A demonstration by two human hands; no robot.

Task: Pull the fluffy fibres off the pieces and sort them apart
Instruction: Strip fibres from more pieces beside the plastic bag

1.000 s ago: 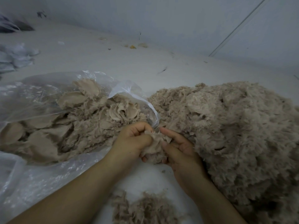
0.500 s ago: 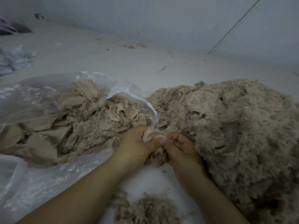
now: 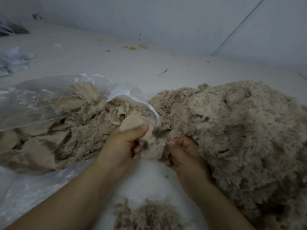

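Both hands gripped one fluffy piece [image 3: 152, 146]: left hand [image 3: 123, 145] fingers clenched at 9 o'clock, right hand [image 3: 186, 156] at 3 o'clock.

A beige fabric piece [image 3: 132, 124], flat w/ a rounded edge, stands up from the grip of the left hand [image 3: 123, 146]; thumb pressed across its base. Below it a tuft of fluffy fibres [image 3: 153, 149], same beige, stretches across to the right hand [image 3: 186, 155], whose curled fingers pinch the tuft's right end. Both hands sit centre of scene, just above the pale surface. To the left, a clear plastic bag [image 3: 41, 100] lies on its side, mouth open toward the hands, full of flat beige pieces. To the right, a big shaggy fibre heap [image 3: 240, 138] touches the right hand. Near edge, centre: a smaller fibre clump [image 3: 146, 216], apart from both.
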